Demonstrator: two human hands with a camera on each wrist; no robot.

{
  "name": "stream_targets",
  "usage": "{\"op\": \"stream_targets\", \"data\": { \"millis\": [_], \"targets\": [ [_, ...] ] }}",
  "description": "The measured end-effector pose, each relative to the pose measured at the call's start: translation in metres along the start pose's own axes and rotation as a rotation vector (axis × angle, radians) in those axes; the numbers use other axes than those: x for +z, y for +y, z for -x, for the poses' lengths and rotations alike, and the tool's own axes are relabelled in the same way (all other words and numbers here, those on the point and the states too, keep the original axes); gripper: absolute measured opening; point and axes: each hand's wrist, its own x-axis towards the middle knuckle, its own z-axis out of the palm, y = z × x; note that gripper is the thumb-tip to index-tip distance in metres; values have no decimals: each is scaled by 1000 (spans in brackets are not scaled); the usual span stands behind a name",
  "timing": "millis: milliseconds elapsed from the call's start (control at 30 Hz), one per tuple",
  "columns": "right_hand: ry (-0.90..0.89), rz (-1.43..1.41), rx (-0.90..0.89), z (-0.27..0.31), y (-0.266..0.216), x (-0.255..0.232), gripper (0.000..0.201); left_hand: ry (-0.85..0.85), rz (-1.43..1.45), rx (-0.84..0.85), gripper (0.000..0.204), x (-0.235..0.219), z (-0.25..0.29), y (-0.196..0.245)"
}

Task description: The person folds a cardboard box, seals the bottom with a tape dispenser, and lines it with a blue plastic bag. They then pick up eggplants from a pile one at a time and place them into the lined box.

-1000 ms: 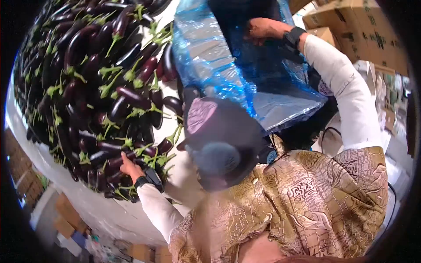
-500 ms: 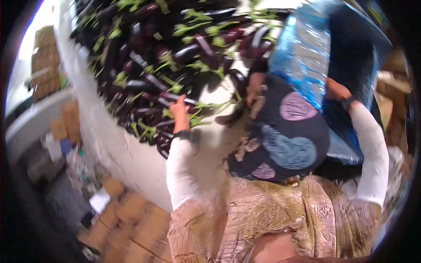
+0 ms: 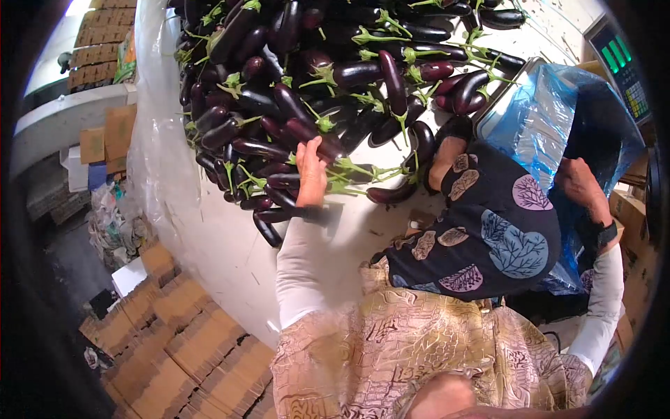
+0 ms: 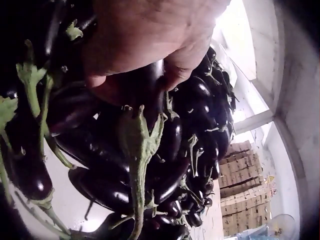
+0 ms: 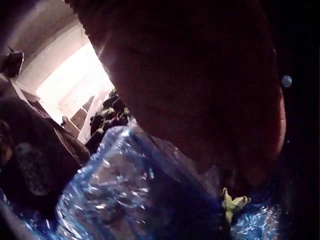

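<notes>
My left hand (image 3: 311, 178) reaches to the near edge of a large pile of eggplants (image 3: 279, 98). In the left wrist view, thumb and fingers curl round a dark eggplant (image 4: 155, 75), its green cap and long stem (image 4: 140, 145) pointing away from the palm. At the right, my right hand (image 3: 585, 187) is inside the mouth of a box lined with blue plastic (image 3: 534, 119). Below that hand in the right wrist view shows a green eggplant cap (image 5: 232, 202); deep shadow hides the fingers, so I cannot tell whether they hold it.
Dark cloth printed with trees (image 3: 513, 244) lies between my arms, over the white table (image 3: 223, 244). A scale with a lit green display (image 3: 618, 56) stands beyond the lined box. Flattened cartons (image 3: 174, 342) cover the floor at the lower left.
The head view has swung, shifting the scene rightward. My left hand has come to grip an eggplant at the pile's edge. My right hand remains at the lined box, now nearer its rim.
</notes>
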Motion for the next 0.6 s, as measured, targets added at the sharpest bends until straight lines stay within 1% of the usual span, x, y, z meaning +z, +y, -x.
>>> {"op": "stream_targets", "data": {
  "millis": [67, 100, 133, 200, 233, 267, 300, 333, 367, 400, 433, 467, 533, 567, 600],
  "targets": [
    [110, -450, 16, 8, -15, -19, 17, -101, -17, 65, 22, 9, 8, 13],
    [103, -467, 24, 11, -18, -26, 20, -142, -106, 89, 28, 8, 8, 15],
    [108, -462, 21, 13, -19, -26, 20, -143, -100, 94, 28, 6, 5, 15],
    [216, -496, -36, 17, -17, -23, 20, -192, -209, 17, 36, -1, -6, 15],
    [222, -492, -37, 20, -15, -21, 20, -126, -266, 0, 48, -6, -21, 11],
    [179, -485, -13, 23, -14, -17, 20, -213, -365, 35, 52, -11, -28, 18],
    [133, -477, 12, 25, -12, -13, 21, -203, -379, 113, 51, -12, -35, 21],
    [131, -472, 13, 27, -11, -11, 21, -191, -394, 186, 51, -6, -34, 31],
    [103, -480, 23, 29, -11, -9, 22, -182, -321, 204, 45, -3, -41, 37],
    [75, -490, 33, 31, -8, -6, 23, -116, -343, 250, 46, 0, -48, 45],
    [102, -524, 32, 31, 0, 5, 26, -47, -169, 259, 48, -2, -64, 44],
    [104, -521, 36, 31, -1, 5, 26, 19, 5, 267, 51, -5, -84, 39],
    [82, -546, 72, 34, -2, 6, 28, 341, -504, 419, 56, -23, -126, 33],
    [78, -545, 78, 34, -2, 7, 28, 517, -607, 440, 58, -22, -144, 22],
    [66, -532, 91, 32, -3, 9, 28, 513, -607, 436, 58, -17, -156, 24]
  ]
}}
